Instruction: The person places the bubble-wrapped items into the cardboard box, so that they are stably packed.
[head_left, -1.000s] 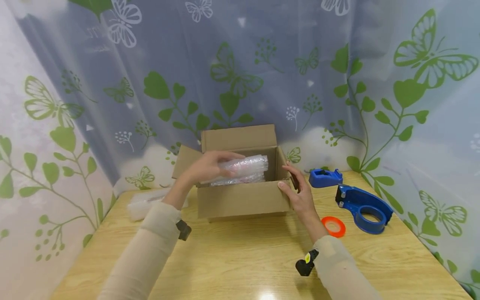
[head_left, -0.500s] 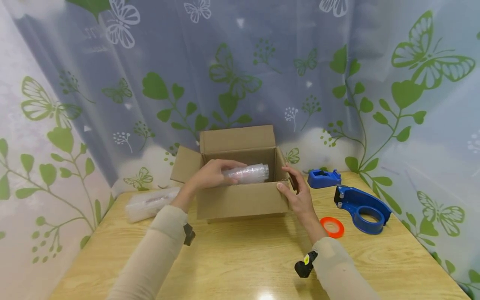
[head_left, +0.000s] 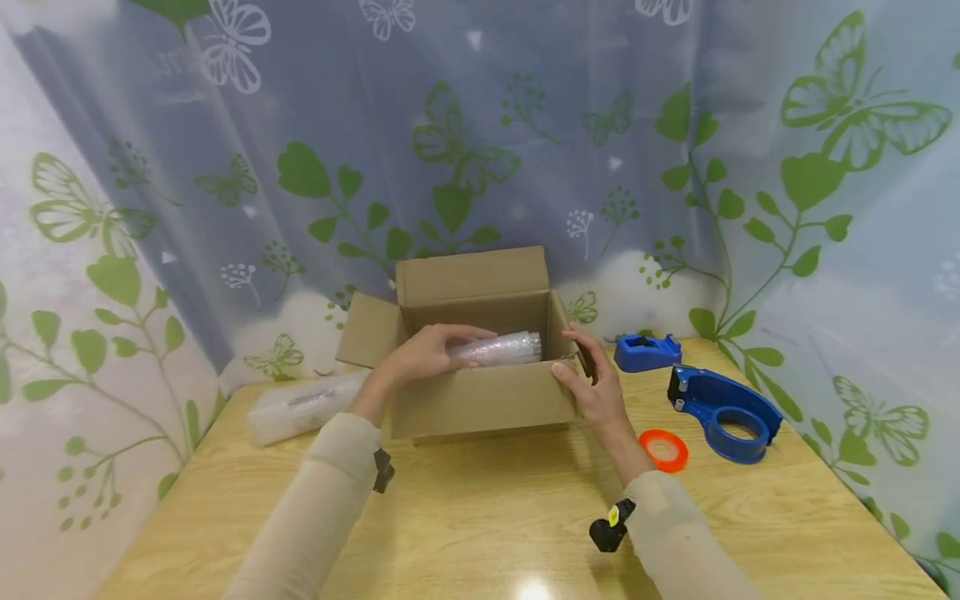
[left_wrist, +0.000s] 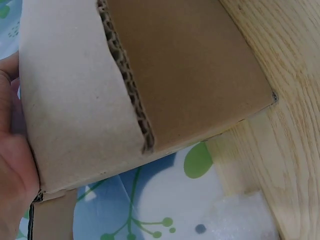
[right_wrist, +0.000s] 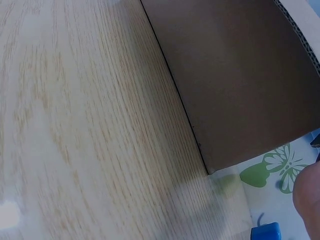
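An open cardboard box [head_left: 483, 404] stands mid-table in the head view, its flaps spread. Inside it lies a bubble-wrapped bundle [head_left: 510, 347], long and clear with some pink showing through. My left hand [head_left: 422, 352] reaches over the box's left side and holds the bundle's left end, fingers on top. At the right front corner, my right hand [head_left: 597, 393] grips the box, thumb on the front flap. Both wrist views show the box's front from close by, with part of the left hand [left_wrist: 14, 175] and of the right hand [right_wrist: 307, 200] at the edges.
Another bubble-wrapped bundle [head_left: 300, 408] lies on the table [head_left: 480, 517] left of the box. To the right are a blue tape dispenser [head_left: 647, 353], a blue handheld tape gun [head_left: 727, 417] and an orange-red tape roll [head_left: 663, 451]. A patterned curtain [head_left: 480, 125] hangs behind.
My left hand has lowered the bubble-wrapped bundle deeper into the box. The second bundle seen beneath it a second ago is now hidden. My right hand keeps its grip on the corner.
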